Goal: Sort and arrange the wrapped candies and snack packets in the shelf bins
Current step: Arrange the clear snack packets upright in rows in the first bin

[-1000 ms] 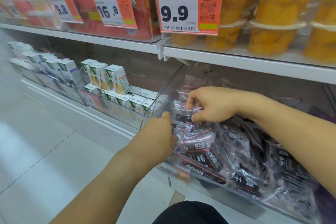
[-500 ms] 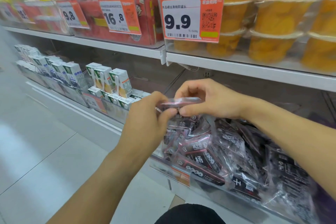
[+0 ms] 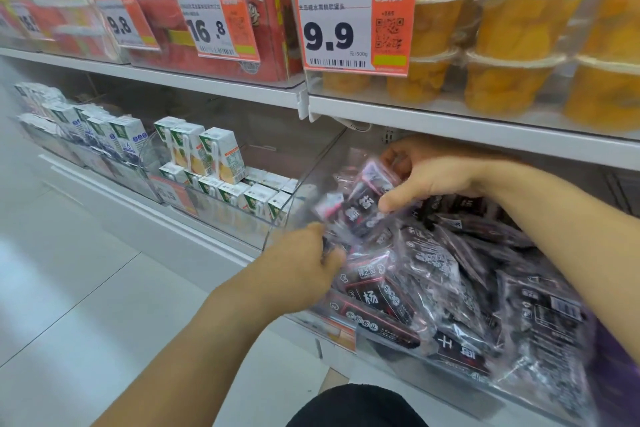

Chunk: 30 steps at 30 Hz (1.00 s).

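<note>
Down low at the clear plastic shelf bin (image 3: 304, 198): right hand (image 3: 433, 173) reaching in from the right, forearm stretched across the heap, thumb and curled fingers (image 3: 391, 204) pinching a black-and-pink wrapped snack packet (image 3: 367, 199), lifted just above the pile at the bin's left end. Left hand (image 3: 301, 270) coming up from below, back of the hand toward the camera, fingers curled into the wrappers at the bin's front left corner; gripping a packet or only pressing on it, cannot tell. Heap of black plastic-wrapped snack packets (image 3: 450, 274) filling the bin, white Chinese characters printed on them, "杨" readable on one near the front. On the shelf above, an orange-and-white price tag (image 3: 353, 29) reading "9.9", with "元/500g", a barcode and a QR code, set in front of clear cups of yellow fruit (image 3: 512, 62). Further left, tags reading "16.8" (image 3: 216, 28) and "9.8" (image 3: 126, 22). Small white-and-green drink cartons (image 3: 204, 152) in the neighbouring bin to the left, print too small to read.
</note>
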### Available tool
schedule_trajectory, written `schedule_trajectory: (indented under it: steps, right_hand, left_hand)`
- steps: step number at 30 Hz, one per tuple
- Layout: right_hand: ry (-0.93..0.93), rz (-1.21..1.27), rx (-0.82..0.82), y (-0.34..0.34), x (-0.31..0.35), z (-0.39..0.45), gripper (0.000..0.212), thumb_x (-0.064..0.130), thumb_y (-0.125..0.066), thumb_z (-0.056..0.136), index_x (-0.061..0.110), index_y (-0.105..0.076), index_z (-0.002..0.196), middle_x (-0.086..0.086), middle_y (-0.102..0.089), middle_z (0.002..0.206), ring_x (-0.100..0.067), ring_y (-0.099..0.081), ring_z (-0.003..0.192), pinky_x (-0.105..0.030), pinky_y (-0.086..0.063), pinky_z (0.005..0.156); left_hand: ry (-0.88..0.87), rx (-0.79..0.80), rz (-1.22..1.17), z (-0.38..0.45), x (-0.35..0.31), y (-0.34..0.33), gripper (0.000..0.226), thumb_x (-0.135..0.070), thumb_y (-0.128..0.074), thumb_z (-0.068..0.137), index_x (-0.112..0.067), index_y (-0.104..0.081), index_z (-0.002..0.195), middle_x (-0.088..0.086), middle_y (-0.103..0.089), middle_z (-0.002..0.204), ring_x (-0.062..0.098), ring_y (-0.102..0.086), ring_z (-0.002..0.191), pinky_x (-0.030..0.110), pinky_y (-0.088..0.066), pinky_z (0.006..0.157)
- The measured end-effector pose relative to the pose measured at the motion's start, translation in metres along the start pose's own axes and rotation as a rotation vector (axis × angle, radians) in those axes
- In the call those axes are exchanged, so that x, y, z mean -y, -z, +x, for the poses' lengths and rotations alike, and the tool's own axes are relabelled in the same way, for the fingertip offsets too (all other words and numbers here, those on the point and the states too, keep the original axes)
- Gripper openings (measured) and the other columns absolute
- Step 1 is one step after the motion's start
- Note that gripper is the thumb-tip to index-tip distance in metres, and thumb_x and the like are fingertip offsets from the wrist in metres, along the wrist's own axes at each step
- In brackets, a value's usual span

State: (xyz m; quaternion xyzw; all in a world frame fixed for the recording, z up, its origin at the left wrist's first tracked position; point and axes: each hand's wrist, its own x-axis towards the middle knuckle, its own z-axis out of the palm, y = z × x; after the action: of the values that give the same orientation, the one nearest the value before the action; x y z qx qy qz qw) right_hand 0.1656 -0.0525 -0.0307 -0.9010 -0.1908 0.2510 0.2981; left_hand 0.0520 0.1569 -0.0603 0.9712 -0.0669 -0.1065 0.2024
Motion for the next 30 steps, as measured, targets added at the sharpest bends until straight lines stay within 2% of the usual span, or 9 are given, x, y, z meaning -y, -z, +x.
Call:
schedule_trajectory:
  steps: [2, 4, 7, 10, 15, 17, 20, 26, 30]
  right_hand:
    - [-0.026, 0.024, -0.073, -0.002, -0.003, 0.001, 0.057, 0.052, -0.084, 0.063, 0.015, -0.072, 0.105, -0.002, -0.072, 0.101, -0.022, -0.065, 0.098, -0.033, -0.046, 0.091]
    - [0.044, 0.110, -0.179, -0.004, -0.004, 0.005, 0.043, 0.039, -0.085, 0.072, 0.017, -0.066, 0.104, -0.006, -0.071, 0.098, -0.023, -0.066, 0.091, -0.035, -0.049, 0.083]
    - [0.002, 0.193, -0.122, -0.009, 0.004, 0.004, 0.021, 0.033, -0.068, 0.092, 0.015, -0.063, 0.100, -0.004, -0.072, 0.096, -0.018, -0.067, 0.086, -0.030, -0.046, 0.094]
    - [-0.067, 0.190, -0.162, -0.013, 0.008, 0.004, 0.026, 0.035, -0.059, 0.097, 0.010, -0.067, 0.103, -0.004, -0.072, 0.084, -0.014, -0.065, 0.075, -0.021, -0.042, 0.078]
    - [0.138, 0.089, -0.389, -0.018, 0.007, 0.010, 0.034, 0.026, -0.078, 0.083, 0.022, -0.056, 0.108, -0.001, -0.068, 0.099, -0.021, -0.070, 0.081, -0.041, -0.059, 0.081]
    - [0.192, 0.015, -0.425, -0.020, 0.011, 0.009, 0.033, 0.028, -0.082, 0.077, 0.029, -0.058, 0.099, 0.005, -0.064, 0.099, -0.016, -0.064, 0.090, -0.033, -0.053, 0.083]
    - [0.239, 0.011, -0.456, -0.026, 0.018, 0.006, 0.029, 0.023, -0.085, 0.071, 0.027, -0.061, 0.087, 0.006, -0.064, 0.091, -0.012, -0.058, 0.080, -0.025, -0.046, 0.071]
    - [0.183, -0.328, -0.351, -0.064, 0.020, 0.014, 0.033, 0.039, -0.090, 0.063, 0.027, -0.060, 0.072, 0.014, -0.062, 0.076, -0.009, -0.061, 0.075, -0.033, -0.055, 0.073]
    - [0.111, -0.288, -0.430, -0.054, 0.025, 0.011, 0.035, 0.040, -0.093, 0.061, 0.023, -0.063, 0.067, 0.014, -0.061, 0.066, -0.004, -0.058, 0.064, -0.026, -0.046, 0.059]
  left_hand:
    - [0.055, 0.046, -0.054, 0.006, -0.002, -0.001, 0.046, -0.041, -0.046, 0.101, -0.008, -0.047, 0.133, 0.011, -0.063, 0.124, 0.026, -0.058, 0.113, 0.037, -0.047, 0.097]
    - [0.102, 0.033, -0.192, 0.011, -0.001, 0.003, 0.051, -0.043, -0.056, 0.096, -0.009, -0.047, 0.134, 0.004, -0.063, 0.116, 0.022, -0.060, 0.107, 0.036, -0.048, 0.098]
    - [0.146, 0.011, -0.321, 0.013, -0.005, 0.004, 0.067, -0.047, -0.070, 0.087, -0.015, -0.043, 0.139, -0.010, -0.053, 0.101, 0.014, -0.058, 0.098, 0.029, -0.048, 0.092]
    - [0.193, 0.028, -0.430, 0.017, -0.013, -0.002, 0.060, -0.039, -0.080, 0.080, -0.015, -0.050, 0.126, -0.008, -0.054, 0.095, 0.014, -0.058, 0.093, 0.031, -0.050, 0.090]
    - [0.138, 0.055, -0.317, 0.015, -0.009, -0.003, 0.039, -0.036, -0.072, 0.088, -0.019, -0.057, 0.121, -0.002, -0.060, 0.089, 0.015, -0.059, 0.084, 0.030, -0.052, 0.083]
    - [0.080, 0.070, -0.221, 0.010, -0.007, 0.001, 0.030, -0.036, -0.065, 0.093, -0.019, -0.056, 0.116, -0.003, -0.061, 0.089, 0.013, -0.058, 0.077, 0.026, -0.047, 0.073]
    - [-0.007, 0.064, -0.069, 0.003, -0.004, 0.004, 0.023, -0.032, -0.059, 0.097, -0.021, -0.054, 0.117, 0.001, -0.064, 0.103, 0.017, -0.062, 0.090, 0.029, -0.050, 0.078]
    - [-0.081, 0.123, -0.204, -0.005, 0.009, 0.013, 0.030, -0.027, -0.065, 0.093, -0.033, -0.055, 0.120, -0.013, -0.058, 0.111, 0.011, -0.067, 0.095, 0.031, -0.056, 0.083]
    - [-0.123, 0.125, -0.230, -0.004, 0.014, 0.013, 0.034, -0.031, -0.070, 0.090, -0.036, -0.055, 0.120, -0.015, -0.058, 0.111, 0.005, -0.064, 0.097, 0.029, -0.056, 0.085]
